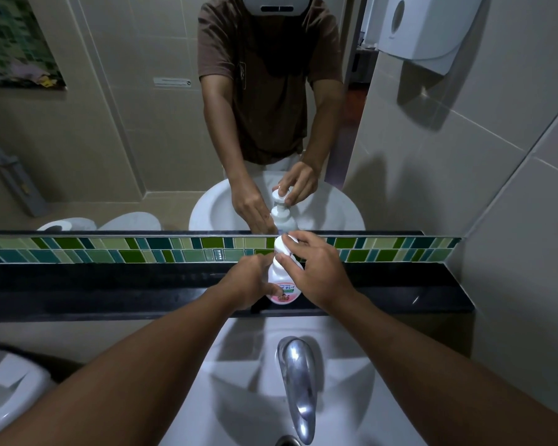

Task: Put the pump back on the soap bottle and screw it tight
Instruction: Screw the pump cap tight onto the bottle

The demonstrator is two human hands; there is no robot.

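The soap bottle (282, 286) is gripped around its lower body by the left hand (251, 283), whose fingers are wrapped partly across the label. The pump (282, 247) is seated on top of the bottle's neck and is pinched by the right hand (319, 272), with the fingertips (295, 238) curled over the white pump head and the thumb pressed against the collar beneath it. The bottle is held upright on the black ledge (110, 291), just behind the white washbasin (239, 365) and directly in line with the chrome tap (298, 375). A pink and white label is carried on the bottle, with a green band and Japanese characters that are too blurred to be read with certainty. Behind the bottle, a strip of green and teal mosaic tiles (110, 251) is set along the foot of the mirror (126, 123), in which the bottle and both hands are reflected. High to the right of the bottle, a white paper towel dispenser (422, 30) is mounted on the tiled wall.
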